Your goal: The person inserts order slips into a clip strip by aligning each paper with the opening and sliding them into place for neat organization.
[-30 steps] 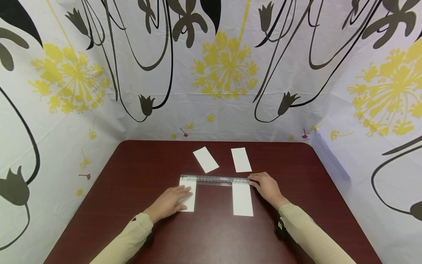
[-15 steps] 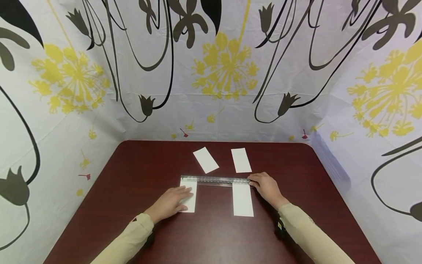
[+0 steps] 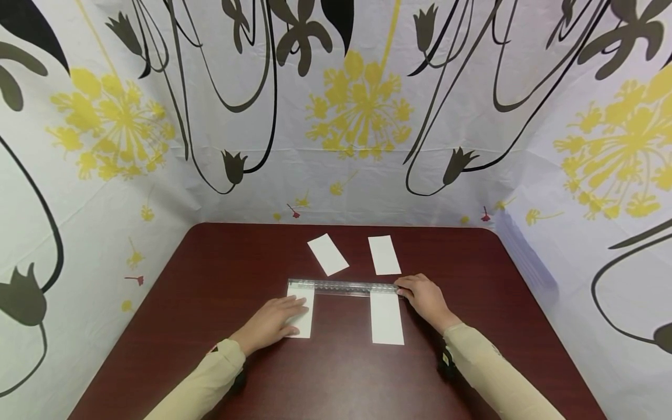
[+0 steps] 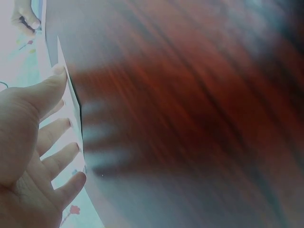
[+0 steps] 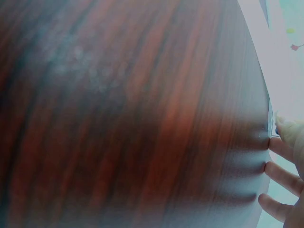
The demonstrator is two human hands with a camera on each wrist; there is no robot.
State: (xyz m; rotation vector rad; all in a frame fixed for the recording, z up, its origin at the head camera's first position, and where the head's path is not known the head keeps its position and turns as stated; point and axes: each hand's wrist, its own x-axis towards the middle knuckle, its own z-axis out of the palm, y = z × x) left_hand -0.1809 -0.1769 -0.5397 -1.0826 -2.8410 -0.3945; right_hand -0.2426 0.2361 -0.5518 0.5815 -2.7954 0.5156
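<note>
A clear ruler [image 3: 341, 287] lies crosswise over the far ends of two upright white cards, a left card [image 3: 310, 321] and a right card [image 3: 387, 321]. My left hand [image 3: 266, 322] rests on the left card with its fingers spread nearly straight. The left wrist view shows the thumb and fingertips at this thin card [image 4: 71, 92], low over the wood. At the ruler's right end my right hand [image 3: 424, 298] pinches it between thumb and fingers, covering that end. In the right wrist view, several fingertips of the right hand [image 5: 285, 173] touch the tabletop.
Two more white cards lie beyond the ruler: a tilted card [image 3: 328, 255] and a straighter card [image 3: 384, 255]. The dark red wooden table [image 3: 341, 373] has rounded far corners. A white flower-printed cloth [image 3: 357, 192] hangs behind it and along both sides.
The left hand has nudged the left card very slightly to the right under the ruler. The right hand and the other cards stay practically where they were.
</note>
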